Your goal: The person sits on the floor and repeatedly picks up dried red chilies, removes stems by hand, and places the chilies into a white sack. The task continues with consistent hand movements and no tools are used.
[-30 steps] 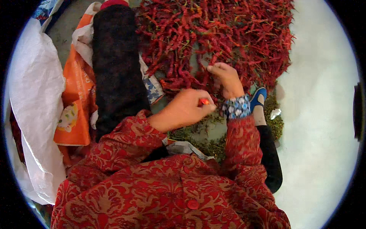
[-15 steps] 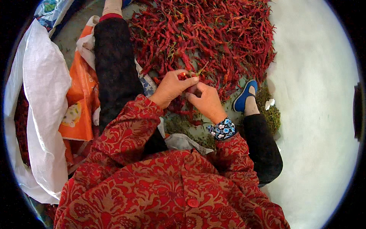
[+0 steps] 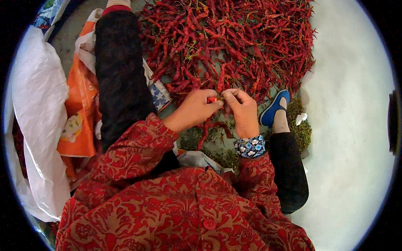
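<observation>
In front of my body the two hands nearly meet, just below a heap of dried red chili peppers (image 3: 251, 46). My left hand (image 3: 190, 109) is closed, with a shiny red chili pepper (image 3: 212, 100) between thumb and fingers. Most of that pepper is hidden. Thumb and forefinger of my right hand (image 3: 245, 115) are pinched together beside the left thumb tip, at the end of the pepper. A dark greenish bit shows there, too small to tell. Under the hands a few long peppers (image 3: 204, 134) lie on the floor.
Greenish stem scraps (image 3: 228, 159) are piled between my legs, and another pile (image 3: 300, 125) lies by the blue shoe (image 3: 274, 111). To the left stand a white sack (image 3: 39, 113) and an orange bag (image 3: 79, 121). Pale floor (image 3: 351, 125) runs along the right.
My right hand has turned more upright and come level with the left. A green stem that stuck up from the left fingers no longer shows. The whole view has shifted slightly.
</observation>
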